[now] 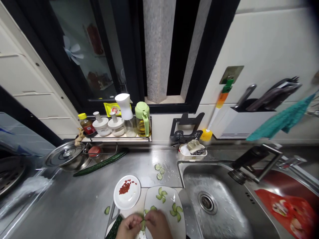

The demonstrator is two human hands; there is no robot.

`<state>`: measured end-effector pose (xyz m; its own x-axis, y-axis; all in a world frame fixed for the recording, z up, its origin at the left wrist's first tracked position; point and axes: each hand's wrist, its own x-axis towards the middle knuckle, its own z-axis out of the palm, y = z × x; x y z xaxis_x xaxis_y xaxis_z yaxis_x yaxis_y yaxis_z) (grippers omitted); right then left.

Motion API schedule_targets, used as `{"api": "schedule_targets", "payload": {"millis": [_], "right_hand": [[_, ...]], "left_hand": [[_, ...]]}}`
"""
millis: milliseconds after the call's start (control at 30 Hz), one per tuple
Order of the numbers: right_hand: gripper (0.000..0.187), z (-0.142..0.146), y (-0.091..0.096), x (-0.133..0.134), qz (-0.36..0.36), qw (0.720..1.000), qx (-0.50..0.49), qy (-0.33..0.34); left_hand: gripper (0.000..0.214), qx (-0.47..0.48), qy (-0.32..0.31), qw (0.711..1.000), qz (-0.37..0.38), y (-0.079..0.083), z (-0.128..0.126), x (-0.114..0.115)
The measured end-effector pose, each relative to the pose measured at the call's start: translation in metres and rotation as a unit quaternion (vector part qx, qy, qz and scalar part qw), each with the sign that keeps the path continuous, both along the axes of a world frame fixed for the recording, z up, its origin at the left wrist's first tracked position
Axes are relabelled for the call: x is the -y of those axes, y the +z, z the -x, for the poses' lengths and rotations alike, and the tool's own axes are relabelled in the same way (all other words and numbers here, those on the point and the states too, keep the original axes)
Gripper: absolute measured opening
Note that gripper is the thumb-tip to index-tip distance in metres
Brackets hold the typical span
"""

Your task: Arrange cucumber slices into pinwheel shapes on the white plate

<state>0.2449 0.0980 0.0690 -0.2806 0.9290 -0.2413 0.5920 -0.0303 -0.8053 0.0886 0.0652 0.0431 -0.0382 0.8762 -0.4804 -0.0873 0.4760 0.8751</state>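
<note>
My left hand [130, 226] and my right hand [158, 224] meet at the left edge of a large white plate [178, 196]. Between their pinched fingertips is a thin green cucumber slice [143, 225], partly hidden by the fingers. Cut cucumber pieces [176, 211] lie on the plate in a pinwheel, with another such cluster [161, 195] near its far edge. Other pieces [150, 209] show just beyond my right fingers. Left of my left hand lies a dark green cucumber piece [115, 228] on a cutting board [111, 221]. A small white plate [134, 200] holds red dried berries [125, 187].
Several cucumber slices [159, 171] lie on the steel counter [82, 202], and one piece [107, 210] is at the left. A whole cucumber [102, 164] rests near the condiment rack [122, 139]. To the right is a sink [224, 199] with a faucet [269, 159]; a knife block [245, 122] hangs above.
</note>
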Motion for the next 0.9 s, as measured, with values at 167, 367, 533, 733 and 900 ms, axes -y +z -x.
{"api": "schedule_targets", "payload": {"millis": [167,367,533,733,900], "right_hand": [[0.014,0.000,0.013,0.000,-0.005,1.000,-0.020,0.014],[0.012,-0.006,0.012,0.005,-0.054,0.996,-0.044,0.055],[0.013,-0.010,-0.002,0.008,-0.063,0.996,-0.032,0.045],[0.010,-0.010,-0.003,0.005,0.044,0.997,-0.058,-0.028],[0.012,-0.011,-0.005,0.003,0.055,0.991,-0.088,-0.083]], "left_hand": [[0.060,0.084,0.028,0.993,0.081,0.004,-0.004,0.003],[0.068,0.140,0.046,0.972,0.184,0.020,-0.008,-0.004],[0.053,0.183,0.043,0.968,0.168,0.022,-0.011,-0.008],[0.049,0.156,0.071,0.978,0.122,0.013,-0.014,-0.013],[0.047,0.050,-0.004,0.997,0.052,0.011,-0.014,-0.024]]}}
